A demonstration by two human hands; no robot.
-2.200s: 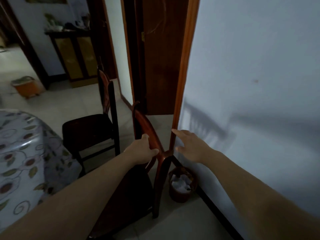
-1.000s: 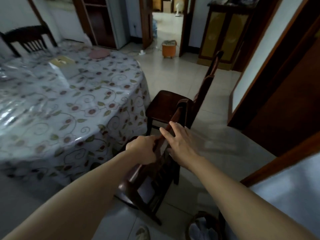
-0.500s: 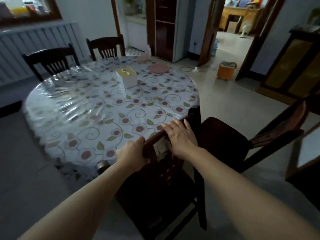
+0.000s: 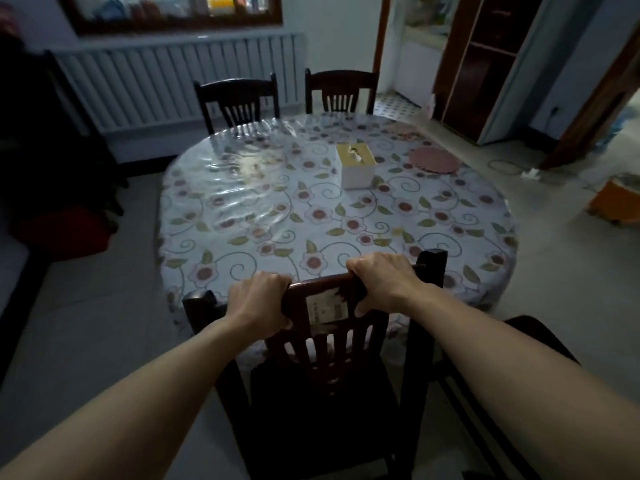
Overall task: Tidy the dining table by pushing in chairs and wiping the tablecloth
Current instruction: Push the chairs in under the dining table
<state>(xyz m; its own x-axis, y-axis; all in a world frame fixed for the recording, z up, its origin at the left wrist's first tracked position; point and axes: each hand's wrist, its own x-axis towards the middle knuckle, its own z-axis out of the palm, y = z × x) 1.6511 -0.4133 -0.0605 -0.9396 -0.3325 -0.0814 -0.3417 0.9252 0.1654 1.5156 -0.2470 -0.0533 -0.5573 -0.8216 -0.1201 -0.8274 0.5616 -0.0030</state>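
A dark wooden chair (image 4: 322, 348) stands directly in front of me, its back facing me and its seat toward the round table. My left hand (image 4: 258, 301) and my right hand (image 4: 382, 284) both grip the chair's top rail. The table carries a flowered tablecloth (image 4: 277, 209) under a shiny clear cover. The chair's top rail sits close to the table's near edge.
A tissue box (image 4: 356, 164) and a pink round mat (image 4: 433, 160) lie on the table. Two chairs (image 4: 239, 100) (image 4: 341, 90) are tucked in at the far side. Another chair's seat (image 4: 530, 336) shows at lower right. An orange bin (image 4: 614, 199) stands on the floor at right.
I carried the chair from beside the wall over to the table. My right hand went from resting flat on the rail to gripping it. The chair now faces the table squarely.
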